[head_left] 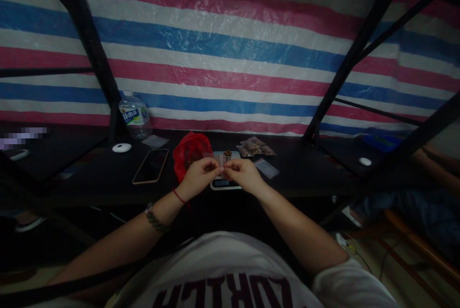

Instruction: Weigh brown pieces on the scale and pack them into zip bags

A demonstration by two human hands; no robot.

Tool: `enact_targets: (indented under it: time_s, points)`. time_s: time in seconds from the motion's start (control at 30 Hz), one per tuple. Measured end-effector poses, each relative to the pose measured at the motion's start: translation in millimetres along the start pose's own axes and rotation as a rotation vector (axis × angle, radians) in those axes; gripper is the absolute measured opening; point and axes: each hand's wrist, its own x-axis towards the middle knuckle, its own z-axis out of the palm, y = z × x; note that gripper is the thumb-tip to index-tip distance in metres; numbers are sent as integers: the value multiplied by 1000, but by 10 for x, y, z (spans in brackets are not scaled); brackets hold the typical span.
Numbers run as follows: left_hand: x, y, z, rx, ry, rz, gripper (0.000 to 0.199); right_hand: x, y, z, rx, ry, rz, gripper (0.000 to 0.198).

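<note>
My left hand (199,174) and my right hand (246,174) meet over a small white digital scale (235,185). Thumbs and fingertips of both pinch what looks like a small clear zip bag (222,158) with a thin red line, held upright; its lower part is hidden by the fingers. Just behind it, a small clear cup (227,156) with brown dried bits stands on the scale. Beside my left hand lies an open red plastic bag (192,147) of brown bits. Several filled clear packets (254,146) and flat empty zip bags (266,168) lie beyond my right hand.
A phone (151,166), a white oval case (121,148) and a clear bottle (134,115) stand or lie left on the dark table (97,176). Black metal posts (336,83) rise at both sides before a striped plastic sheet (215,59). Another person's arm (438,166) shows far right.
</note>
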Motion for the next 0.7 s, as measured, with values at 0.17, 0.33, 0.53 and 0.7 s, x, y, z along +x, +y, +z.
enact_targets:
  time_s: [0.17,0.33,0.53,0.7]
  points:
    - [-42,64,7,88,-89,57,26,25,68,-34,143,-17,64,20]
    - [-81,141,2,304,-117,141,21,23,100,-56,79,2,73,24]
    - [-68,97,-47,305,-183,22,30,21,70,-91,-7,-118,31,24]
    - [-25,87,-101,53,-301,-59,31,3,29,-152,37,-237,-2,26]
